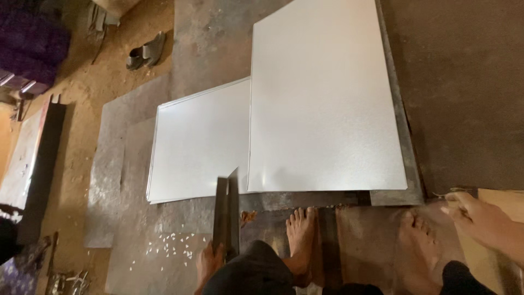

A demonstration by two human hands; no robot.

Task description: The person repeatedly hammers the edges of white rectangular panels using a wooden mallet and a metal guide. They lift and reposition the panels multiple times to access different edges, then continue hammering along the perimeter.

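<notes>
- Dirt workshop floor (82, 93) with dark steel plates; two bright metal sheets (322, 104) lie flat, overlapping, ahead of bare feet (303, 235)
- left hand (209, 263) wraps closed around an upright angle iron (227, 210); it stands just beside the sheets
- right hand (474, 216) rests on a wooden board (499, 207); finger spread unclear

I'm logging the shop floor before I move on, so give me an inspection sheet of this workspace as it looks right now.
Surface: dark worn metal plates laid over a dirt floor.
Job's things: large shiny metal sheet overlapping a smaller shiny sheet; dark angle bar standing up.
Clutter: small pale metal chips; a shoe; dark channel piece at left.
Hands: left hand grips the angle bar's lower end; right hand reaches over a brown board, grip unclear.
Cables: nothing seen.
Surroundings: the person's bare feet by the sheet edge; dim light.
</notes>
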